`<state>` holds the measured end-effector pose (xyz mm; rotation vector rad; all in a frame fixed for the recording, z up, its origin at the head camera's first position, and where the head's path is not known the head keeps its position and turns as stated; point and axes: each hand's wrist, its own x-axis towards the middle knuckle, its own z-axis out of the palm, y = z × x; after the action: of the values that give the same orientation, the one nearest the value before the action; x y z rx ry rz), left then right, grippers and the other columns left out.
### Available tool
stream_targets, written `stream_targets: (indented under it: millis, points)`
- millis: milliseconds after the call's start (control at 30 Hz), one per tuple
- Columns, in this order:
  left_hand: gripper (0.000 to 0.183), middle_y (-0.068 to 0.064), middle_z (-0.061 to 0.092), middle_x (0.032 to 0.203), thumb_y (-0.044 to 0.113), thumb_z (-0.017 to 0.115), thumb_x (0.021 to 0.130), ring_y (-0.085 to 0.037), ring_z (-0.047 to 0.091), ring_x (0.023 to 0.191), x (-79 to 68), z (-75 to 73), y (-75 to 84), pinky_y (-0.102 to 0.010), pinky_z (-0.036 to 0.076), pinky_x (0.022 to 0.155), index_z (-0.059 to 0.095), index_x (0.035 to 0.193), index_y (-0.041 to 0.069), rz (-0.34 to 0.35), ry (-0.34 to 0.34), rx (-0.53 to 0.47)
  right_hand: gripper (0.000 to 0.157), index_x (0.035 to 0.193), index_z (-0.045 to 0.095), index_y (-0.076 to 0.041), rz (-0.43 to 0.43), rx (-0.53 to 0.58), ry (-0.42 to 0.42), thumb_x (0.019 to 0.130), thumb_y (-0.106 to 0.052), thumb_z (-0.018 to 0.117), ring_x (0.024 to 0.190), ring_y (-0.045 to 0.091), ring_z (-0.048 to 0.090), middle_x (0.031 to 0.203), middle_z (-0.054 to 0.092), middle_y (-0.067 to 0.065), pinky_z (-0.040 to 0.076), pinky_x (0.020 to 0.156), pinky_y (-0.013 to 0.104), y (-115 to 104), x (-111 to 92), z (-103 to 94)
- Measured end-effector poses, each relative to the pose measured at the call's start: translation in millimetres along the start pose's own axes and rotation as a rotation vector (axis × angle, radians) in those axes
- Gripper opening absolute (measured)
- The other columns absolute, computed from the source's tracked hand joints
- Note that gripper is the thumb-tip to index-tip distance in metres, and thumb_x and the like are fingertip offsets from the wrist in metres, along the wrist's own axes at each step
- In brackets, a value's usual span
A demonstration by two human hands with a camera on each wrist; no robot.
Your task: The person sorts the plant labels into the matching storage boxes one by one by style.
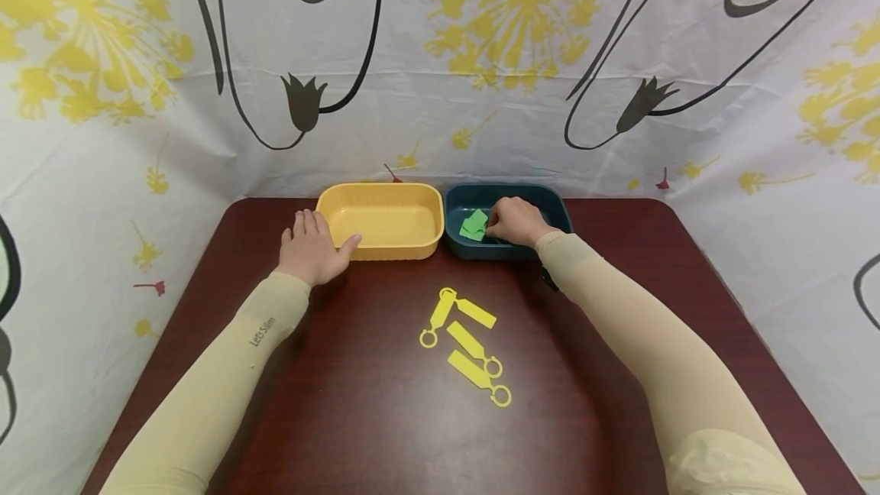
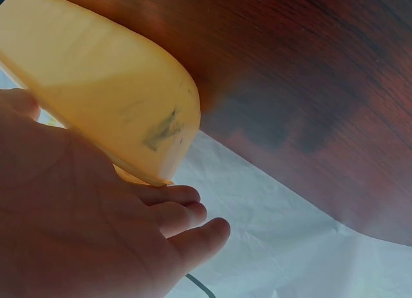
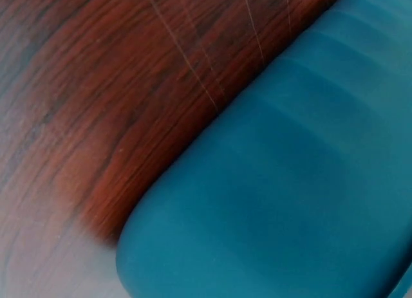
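My left hand (image 1: 312, 250) rests with spread, straight fingers at the left end of a yellow plastic bin (image 1: 385, 253), its thumb over the front rim. In the left wrist view the palm lies along the rim of this bin (image 2: 129, 85). Inside the dark blue bin (image 1: 481, 250), several flat green tags (image 1: 473, 224) lie in a small pile on the left side. My right hand (image 1: 517, 221) reaches into it from above, fingers curled, and pinches the edge of a green tag. The right wrist view shows only the outer wall of the blue bin (image 3: 257, 182); the fingers are hidden there.
Several flat yellow tags with ring ends (image 1: 470, 369) lie on the dark red-brown wooden table (image 1: 371, 403), in front of the bins. Both bins stand side by side at the table's back edge. A patterned white cloth (image 1: 412, 98) hangs behind and at both sides.
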<state>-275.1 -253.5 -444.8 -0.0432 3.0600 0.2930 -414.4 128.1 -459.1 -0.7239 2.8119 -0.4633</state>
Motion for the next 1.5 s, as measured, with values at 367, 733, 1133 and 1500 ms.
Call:
stream_targets:
  millis: [367,733,1133,1500]
  points:
    - [0.108,-0.04,0.005,0.158,0.073,0.024,0.097,-0.052,0.004,0.148,4.8,3.0,-0.4,-0.067,0.013,0.114,0.005,0.152,-0.019,-0.004,-0.025,-0.002,0.01,0.096,0.08,-0.016,0.001,-0.007,-0.016,0.093,-0.023,0.074,0.085,0.02,0.064,0.096,0.072,0.002,0.055,0.078,0.043,2,-1,-1.3]
    - [0.107,-0.04,0.007,0.158,0.072,0.025,0.098,-0.052,0.005,0.148,4.2,0.7,3.8,-0.067,0.014,0.114,0.006,0.152,-0.019,0.0,-0.016,-0.006,0.011,0.097,0.081,-0.017,-0.019,-0.014,0.009,0.093,-0.024,0.073,0.082,0.017,0.064,0.096,0.072,-0.001,0.055,0.077,0.042,5,-2,-3.1]
    - [0.106,-0.04,0.006,0.158,0.07,0.028,0.098,-0.052,0.005,0.148,4.3,-3.4,2.3,-0.067,0.014,0.114,0.006,0.152,-0.018,-0.008,-0.025,-0.006,0.014,0.098,0.081,-0.014,-0.101,0.018,0.125,0.093,-0.021,0.069,0.076,0.016,0.06,0.088,0.071,-0.004,0.052,0.073,0.039,-3,-13,-4.7]
    - [0.108,-0.041,0.007,0.158,0.072,0.026,0.097,-0.053,0.007,0.147,0.3,0.5,-0.8,-0.068,0.014,0.114,0.005,0.152,-0.019,-0.003,-0.022,-0.029,0.007,0.091,0.077,-0.022,-0.158,0.001,0.258,0.091,-0.023,0.07,0.073,0.013,0.058,0.086,0.066,-0.007,0.052,0.068,0.037,-19,-27,-0.5]
